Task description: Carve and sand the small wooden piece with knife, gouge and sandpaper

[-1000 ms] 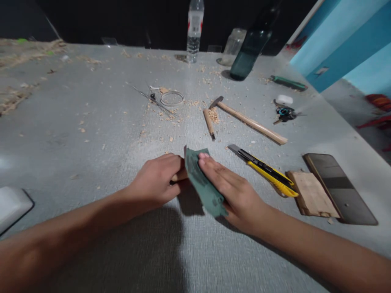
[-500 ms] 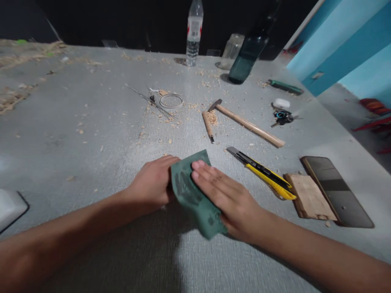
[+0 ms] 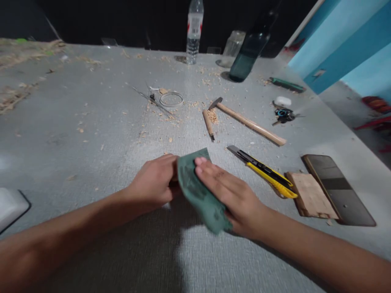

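A bent green sheet of sandpaper (image 3: pixel 195 185), with dark smudges on it, is in front of me above the table. My right hand (image 3: pixel 227 191) lies over it, fingers together and pressing on its upper side, its lower edge curling loose. My left hand (image 3: pixel 155 179) is closed in a fist at the sheet's left edge. Whatever the left fingers grip is hidden under the sheet and the hand. Beyond the hands, a wooden-handled carving tool (image 3: pixel 208 125) lies near a hammer (image 3: pixel 249 123). To the right is a yellow utility knife (image 3: pixel 264 173) with its blade out.
Right of the knife lie a wooden block (image 3: pixel 311 195) and a phone (image 3: pixel 340 189). Keys (image 3: pixel 284 115), a white case (image 3: pixel 282 101) and a green tool (image 3: pixel 287 84) lie farther back. Bottles (image 3: pixel 194 34) (image 3: pixel 249 57), a glass jar (image 3: pixel 232 49), wire (image 3: pixel 171 99) and wood shavings are on the table.
My right hand and the sandpaper have shifted slightly to the right. My left hand has stayed nearly in place, with a little more of its thumb side showing.
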Demonstrator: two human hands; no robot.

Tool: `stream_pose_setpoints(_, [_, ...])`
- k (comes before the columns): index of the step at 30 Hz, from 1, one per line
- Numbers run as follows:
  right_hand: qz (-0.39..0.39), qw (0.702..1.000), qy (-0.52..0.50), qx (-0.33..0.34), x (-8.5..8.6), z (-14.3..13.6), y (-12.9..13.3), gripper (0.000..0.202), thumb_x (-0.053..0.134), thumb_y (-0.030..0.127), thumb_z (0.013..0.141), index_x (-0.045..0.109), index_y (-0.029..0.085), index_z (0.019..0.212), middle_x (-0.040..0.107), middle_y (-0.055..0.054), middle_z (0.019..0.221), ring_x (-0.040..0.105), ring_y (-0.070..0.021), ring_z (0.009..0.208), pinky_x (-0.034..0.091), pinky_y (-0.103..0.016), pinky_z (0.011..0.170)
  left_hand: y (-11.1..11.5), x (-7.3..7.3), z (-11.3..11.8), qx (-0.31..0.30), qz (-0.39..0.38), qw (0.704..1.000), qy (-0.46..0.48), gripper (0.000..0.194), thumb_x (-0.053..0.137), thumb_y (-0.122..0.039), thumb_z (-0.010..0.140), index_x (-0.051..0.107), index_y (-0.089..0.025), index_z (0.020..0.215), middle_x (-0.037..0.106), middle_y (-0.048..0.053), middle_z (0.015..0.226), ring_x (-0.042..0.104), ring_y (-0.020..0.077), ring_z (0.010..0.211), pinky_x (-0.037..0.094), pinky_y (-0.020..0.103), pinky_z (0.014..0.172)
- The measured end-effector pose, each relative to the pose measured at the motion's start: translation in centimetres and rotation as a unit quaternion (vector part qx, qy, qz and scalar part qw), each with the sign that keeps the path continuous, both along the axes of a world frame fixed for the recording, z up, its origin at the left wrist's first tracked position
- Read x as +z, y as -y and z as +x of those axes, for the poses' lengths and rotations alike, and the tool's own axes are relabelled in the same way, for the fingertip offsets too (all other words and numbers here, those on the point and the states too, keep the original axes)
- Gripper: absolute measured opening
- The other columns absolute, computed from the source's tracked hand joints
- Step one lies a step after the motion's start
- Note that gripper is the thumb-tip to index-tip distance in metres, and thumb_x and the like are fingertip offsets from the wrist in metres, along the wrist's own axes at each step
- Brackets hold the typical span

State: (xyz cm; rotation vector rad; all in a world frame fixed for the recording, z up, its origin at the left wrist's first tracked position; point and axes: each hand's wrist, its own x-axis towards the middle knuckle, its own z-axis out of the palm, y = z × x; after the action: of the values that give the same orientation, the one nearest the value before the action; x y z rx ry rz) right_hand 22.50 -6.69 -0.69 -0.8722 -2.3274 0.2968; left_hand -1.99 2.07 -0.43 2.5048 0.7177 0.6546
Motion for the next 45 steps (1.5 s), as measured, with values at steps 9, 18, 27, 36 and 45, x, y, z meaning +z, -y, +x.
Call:
stream_pose_setpoints(9, [-0.01,1.0,0.001,-0.022,0.07,0.11,0.0,0.078,0.051,0.005,0.096,0.027,0.008,0.17,0.039,-0.023,0.171,0.035,-0.0303,0.161,0.043,-0.051,0.128,-0.09,-0.08,-0.07,0.008,-0.007,1.0,-0.004,0.016,0.057,-0.02,0.092,0.05,-0.021,0.079,0.062,0.002,0.079,0.057,0.0179,0.074,0.044,0.031,0.07])
stream_pose_setpoints(18, [-0.015,1.0,-0.008,-0.025,-0.13,0.09,0.01,0.081,0.053,0.004,0.095,0.024,0.01,0.171,0.038,-0.023,0.172,0.036,-0.0314,0.161,0.045,-0.055,0.126,-0.02,-0.15,-0.06,0.008,-0.003,1.0,0.001,0.014,0.058,-0.021,0.092,0.053,-0.021,0.079,0.063,0.003,0.079,0.059,0.0186,0.075,0.046,0.031,0.071])
stream_pose_setpoints(27, [-0.032,0.999,-0.01,-0.039,-0.16,0.21,-0.06,0.085,0.051,0.002,0.095,0.022,0.016,0.173,0.037,-0.018,0.173,0.037,-0.0291,0.161,0.046,-0.054,0.126,0.06,-0.04,-0.06,0.029,-0.029,0.998,-0.038,0.011,0.059,-0.024,0.092,0.055,-0.02,0.082,0.066,0.003,0.082,0.062,0.0192,0.078,0.049,0.032,0.074])
stream_pose_setpoints(36, [-0.088,0.993,-0.038,-0.071,-0.51,0.48,-0.35,0.088,0.05,-0.001,0.092,0.024,0.024,0.173,0.043,-0.012,0.17,0.043,-0.0257,0.157,0.046,-0.051,0.126,0.25,-0.02,0.19,0.025,-0.007,1.0,-0.017,0.011,0.06,-0.025,0.095,0.056,-0.02,0.087,0.064,0.001,0.081,0.061,0.016,0.071,0.044,0.029,0.065])
stream_pose_setpoints(45, [-0.117,0.978,-0.095,-0.146,0.13,0.67,-0.25,0.075,0.056,0.008,0.099,0.038,0.034,0.168,0.052,-0.002,0.165,0.055,-0.0245,0.148,0.049,-0.048,0.124,0.78,0.58,0.19,0.096,-0.036,0.995,-0.004,0.012,0.065,-0.021,0.089,0.057,-0.022,0.098,0.066,-0.003,0.087,0.059,0.0127,0.07,0.042,0.027,0.063])
